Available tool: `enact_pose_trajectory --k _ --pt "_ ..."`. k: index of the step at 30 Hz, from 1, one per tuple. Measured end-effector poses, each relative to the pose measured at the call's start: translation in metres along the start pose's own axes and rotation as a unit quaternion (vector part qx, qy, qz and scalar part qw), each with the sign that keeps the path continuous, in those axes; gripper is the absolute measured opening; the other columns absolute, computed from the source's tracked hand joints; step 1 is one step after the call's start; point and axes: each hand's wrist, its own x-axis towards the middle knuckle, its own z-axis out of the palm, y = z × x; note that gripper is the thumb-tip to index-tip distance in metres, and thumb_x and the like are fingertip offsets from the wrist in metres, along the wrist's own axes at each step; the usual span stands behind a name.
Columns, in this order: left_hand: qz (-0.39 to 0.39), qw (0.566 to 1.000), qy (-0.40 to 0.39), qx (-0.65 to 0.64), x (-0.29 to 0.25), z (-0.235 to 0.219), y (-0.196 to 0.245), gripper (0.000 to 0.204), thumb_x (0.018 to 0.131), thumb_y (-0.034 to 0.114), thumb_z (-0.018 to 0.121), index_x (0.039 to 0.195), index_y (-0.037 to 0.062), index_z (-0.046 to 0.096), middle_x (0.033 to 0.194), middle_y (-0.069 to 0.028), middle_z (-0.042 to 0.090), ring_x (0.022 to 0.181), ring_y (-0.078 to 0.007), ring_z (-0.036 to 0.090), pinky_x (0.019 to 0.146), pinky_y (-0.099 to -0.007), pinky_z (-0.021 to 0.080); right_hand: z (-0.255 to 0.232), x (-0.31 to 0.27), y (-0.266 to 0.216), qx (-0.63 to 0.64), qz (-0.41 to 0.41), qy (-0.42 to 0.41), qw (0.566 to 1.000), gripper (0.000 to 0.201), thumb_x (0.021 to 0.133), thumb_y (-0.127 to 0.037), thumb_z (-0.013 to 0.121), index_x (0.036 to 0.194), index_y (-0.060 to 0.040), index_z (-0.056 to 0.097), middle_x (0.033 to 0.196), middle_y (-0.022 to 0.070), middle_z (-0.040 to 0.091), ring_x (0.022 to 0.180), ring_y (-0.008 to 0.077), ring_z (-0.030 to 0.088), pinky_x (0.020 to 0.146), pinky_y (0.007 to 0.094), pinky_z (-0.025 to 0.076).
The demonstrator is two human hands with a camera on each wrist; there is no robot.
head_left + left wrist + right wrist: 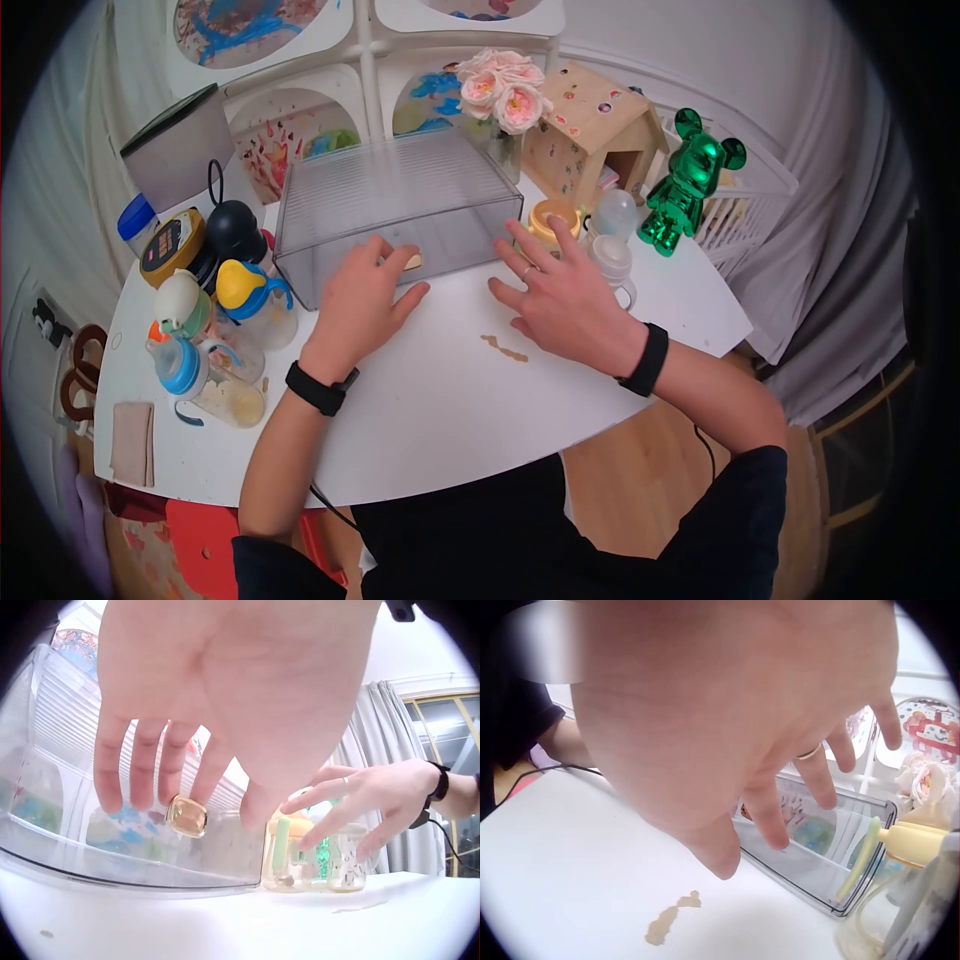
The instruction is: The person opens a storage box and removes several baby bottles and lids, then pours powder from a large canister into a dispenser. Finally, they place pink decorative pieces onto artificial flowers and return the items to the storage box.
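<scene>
A clear grey lidded box [400, 190] lies at the back middle of the white table, a gold latch [413, 262] on its front. The left hand [360, 300] is in front of the box with fingers spread; the left wrist view shows its palm [225, 697] and the latch [187, 816] by the fingertips, contact unclear. Beyond the box's right front corner, the right hand [575, 305] has its fingers spread and holds nothing. Its fingers reach near an orange-lidded bottle [553, 218]. In the right wrist view the box [810, 851] appears past the fingers.
Several baby bottles [182, 368], a black round item [235, 230] and a folded cloth [132, 443] are at the left. A wooden house [575, 130], roses [503, 88] and a green bear figure [685, 185] stand at the back right. A brown mark [505, 348] is on the tabletop.
</scene>
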Motion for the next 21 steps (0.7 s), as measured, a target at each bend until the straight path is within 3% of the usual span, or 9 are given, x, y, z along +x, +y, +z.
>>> enact_pose_trajectory --k 3,6,14,21 --pt "0.004 0.999 0.045 0.015 0.001 0.013 -0.006 0.038 0.093 0.02 0.086 0.126 0.0116 0.071 0.112 -0.012 0.063 0.108 -0.034 0.066 0.09 -0.0442 0.056 0.018 0.01 0.001 -0.03 0.028 -0.057 0.998 0.055 0.09 -0.043 0.085 0.139 -0.0183 0.076 0.157 0.0124 0.063 0.16 0.0347 0.042 0.131 0.0627 0.031" --pt "0.002 0.995 0.092 0.044 0.002 0.029 -0.011 0.035 0.091 0.02 0.088 0.119 0.0102 0.069 0.109 -0.011 0.061 0.107 -0.0333 0.064 0.089 -0.0446 0.055 0.02 0.013 0.005 -0.048 0.045 -0.114 0.991 0.059 0.09 -0.045 0.085 0.139 -0.0132 0.075 0.158 0.0142 0.062 0.161 0.0369 0.041 0.131 0.0633 0.032" --pt "-0.014 0.987 0.142 0.077 0.004 0.045 -0.024 0.032 0.092 0.017 0.086 0.113 0.0071 0.063 0.106 -0.0118 0.058 0.099 -0.0332 0.061 0.084 -0.0465 0.052 0.029 0.007 0.018 -0.033 0.052 -0.084 0.995 0.054 0.091 -0.046 0.084 0.131 -0.0095 0.078 0.154 0.0185 0.064 0.16 0.0373 0.042 0.126 0.0614 0.038" --pt "-0.015 0.983 0.165 0.076 0.003 0.05 -0.015 0.026 0.096 0.015 0.081 0.107 0.0055 0.06 0.103 -0.0124 0.057 0.097 -0.0332 0.061 0.083 -0.0473 0.052 0.016 0.018 0.028 0.023 0.064 -0.015 0.998 0.041 0.094 -0.035 0.082 0.122 -0.006 0.073 0.145 0.0222 0.067 0.151 0.0392 0.051 0.118 0.0566 0.045"
